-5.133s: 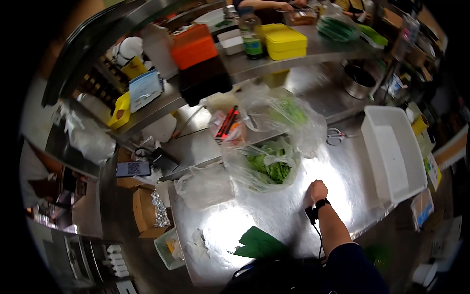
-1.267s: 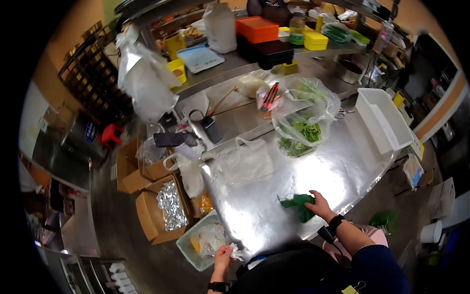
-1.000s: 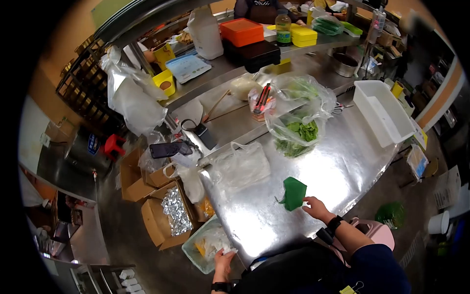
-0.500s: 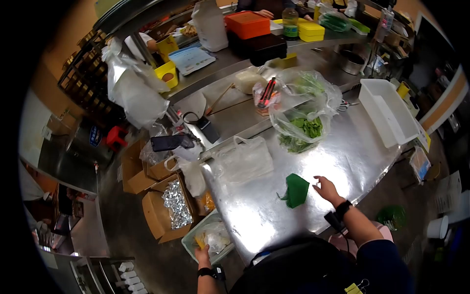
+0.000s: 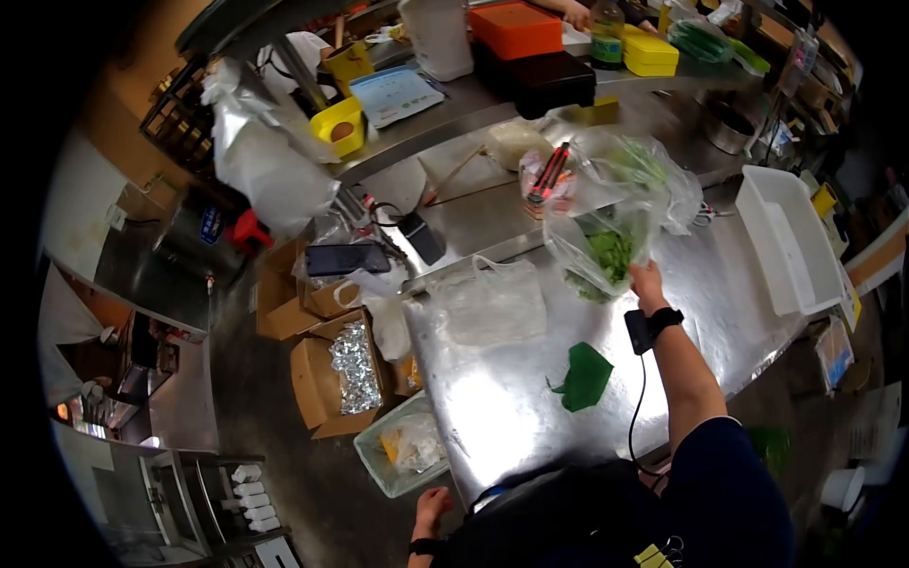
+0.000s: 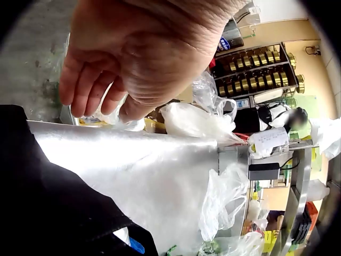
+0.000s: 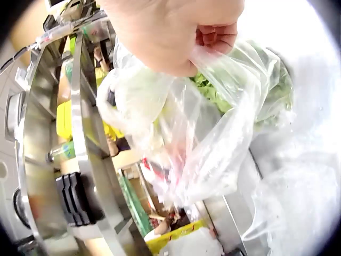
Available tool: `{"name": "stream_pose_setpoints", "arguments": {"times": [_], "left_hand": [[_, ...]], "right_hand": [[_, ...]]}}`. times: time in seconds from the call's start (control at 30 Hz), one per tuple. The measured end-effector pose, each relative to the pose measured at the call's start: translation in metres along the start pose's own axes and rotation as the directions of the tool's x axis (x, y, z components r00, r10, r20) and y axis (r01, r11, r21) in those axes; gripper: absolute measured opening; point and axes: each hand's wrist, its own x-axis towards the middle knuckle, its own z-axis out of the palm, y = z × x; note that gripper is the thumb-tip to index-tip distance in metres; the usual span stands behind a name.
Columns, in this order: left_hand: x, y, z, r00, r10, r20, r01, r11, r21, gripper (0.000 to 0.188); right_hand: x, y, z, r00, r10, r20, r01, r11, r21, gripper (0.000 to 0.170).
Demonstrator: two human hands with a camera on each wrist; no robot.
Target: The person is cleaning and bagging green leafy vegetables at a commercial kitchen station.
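My right hand point(image 5: 648, 284) pinches the near right edge of a clear plastic bag point(image 5: 573, 248) that holds leafy greens point(image 5: 611, 251). In the right wrist view the thumb and curled fingers of that hand point(image 7: 176, 37) grip the film of the bag point(image 7: 224, 144). My left hand point(image 5: 433, 509) hangs beside the table's front left corner, near a pale green bin point(image 5: 402, 485); in the left wrist view this hand point(image 6: 138, 58) is empty, its fingers loosely bent. A green piece point(image 5: 585, 377) lies on the steel table point(image 5: 502, 398).
An empty-looking white plastic bag point(image 5: 492, 303) lies flat at the table's left. A white tub point(image 5: 793, 241) stands at the right, with scissors point(image 5: 704, 215) beside it. Left of the table are a box of foil point(image 5: 355, 369) and a phone point(image 5: 347, 259).
My right hand has moved from beside the green piece up to the bag of greens and taken hold of it. My left hand has drawn back from the bin, towards the body.
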Motion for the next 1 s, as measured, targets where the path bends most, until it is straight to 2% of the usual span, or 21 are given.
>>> {"name": "stream_pose_setpoints", "arguments": {"times": [0.03,0.07,0.13,0.17,0.23,0.27,0.33,0.4,0.47,0.5,0.53,0.6,0.67,0.73,0.8,0.83,0.87,0.9,0.93,0.97,1.0], "left_hand": [[-0.004,0.000,0.005,0.999,0.002,-0.043,-0.004,0.999,-0.043,0.026],[0.001,-0.001,0.006,0.999,-0.007,-0.033,0.005,0.999,-0.035,0.026],[0.011,-0.001,0.004,0.999,-0.027,0.019,0.027,1.000,0.003,0.024],[0.014,0.005,0.010,0.999,0.008,0.031,-0.010,0.998,0.063,0.022],[0.020,0.022,0.030,0.999,0.021,0.030,-0.025,0.989,0.147,0.023],[0.022,0.032,0.042,0.999,0.040,0.026,-0.045,0.974,0.223,0.023],[0.026,0.056,0.069,0.997,0.053,0.062,-0.067,0.967,0.246,0.026],[0.029,0.077,0.097,0.989,0.093,0.118,-0.122,0.954,0.273,0.031],[0.036,0.099,0.124,0.968,0.157,0.195,-0.212,0.929,0.302,0.034],[0.038,0.112,0.137,0.953,0.163,0.256,-0.240,0.921,0.307,0.036],[0.037,0.129,0.153,0.948,0.132,0.288,-0.233,0.907,0.350,0.033],[0.034,0.162,0.191,0.922,0.154,0.355,-0.304,0.856,0.417,0.034],[0.021,0.192,0.231,0.854,0.240,0.462,-0.412,0.854,0.317,0.037],[0.015,0.214,0.269,0.829,0.256,0.498,-0.420,0.872,0.251,0.045],[0.016,0.221,0.303,0.786,0.387,0.482,-0.512,0.845,0.157,0.057],[0.017,0.224,0.320,0.799,0.401,0.448,-0.504,0.853,0.135,0.056],[0.019,0.226,0.334,0.811,0.415,0.413,-0.497,0.861,0.111,0.056],[0.027,0.227,0.344,0.812,0.413,0.412,-0.495,0.862,0.111,0.056],[0.041,0.224,0.353,0.776,0.374,0.508,-0.507,0.849,0.148,0.050],[0.051,0.219,0.358,0.736,0.327,0.593,-0.517,0.837,0.180,0.045],[0.060,0.216,0.358,0.743,0.323,0.586,-0.508,0.843,0.178,0.045]], "right_hand": [[-0.021,-0.020,0.008,1.000,-0.006,0.009,0.005,0.997,0.080,0.035],[-0.021,-0.023,0.009,0.999,-0.047,0.026,0.042,0.984,0.175,0.032],[-0.066,-0.073,0.002,0.991,-0.070,0.117,0.050,0.985,0.166,0.031],[-0.070,-0.069,-0.009,0.992,-0.064,0.108,0.046,0.986,0.163,0.031],[-0.085,-0.054,-0.040,0.930,-0.152,0.334,0.063,0.963,0.261,0.033],[-0.098,-0.047,-0.056,0.892,-0.113,0.437,-0.004,0.966,0.258,0.030],[-0.145,-0.048,-0.072,0.898,0.087,0.431,-0.116,0.992,0.041,0.031],[-0.155,-0.015,-0.099,0.846,0.253,0.470,-0.165,0.961,-0.220,0.039],[-0.162,0.009,-0.117,0.884,0.121,0.451,0.135,0.858,-0.495,0.046],[-0.162,0.025,-0.125,0.943,0.071,0.326,0.091,0.885,-0.456,0.050],[-0.168,0.016,-0.122,0.972,0.106,0.210,-0.040,0.954,-0.297,0.051],[-0.167,0.012,-0.123,0.998,0.040,0.051,-0.043,0.997,0.062,0.054],[-0.165,-0.011,-0.121,0.994,-0.080,0.072,0.070,0.989,0.130,0.061],[-0.144,-0.003,-0.119,0.978,-0.193,0.077,0.187,0.979,0.080,0.072],[-0.142,-0.029,-0.095,0.916,-0.340,0.214,0.387,0.888,-0.248,0.087],[-0.134,-0.028,-0.086,0.841,-0.463,0.278,0.539,0.686,-0.488,0.098],[-0.133,-0.040,-0.075,0.830,-0.446,0.335,0.548,0.536,-0.642,0.099],[-0.123,-0.035,-0.069,0.831,-0.441,0.340,0.534,0.461,-0.709,0.099],[-0.110,-0.023,-0.065,0.831,-0.434,0.347,0.518,0.379,-0.767,0.100],[-0.096,-0.013,-0.066,0.860,-0.423,0.285,0.472,0.446,-0.760,0.080],[-0.071,0.005,-0.074,0.861,-0.415,0.295,0.474,0.443,-0.761,0.080]]}}
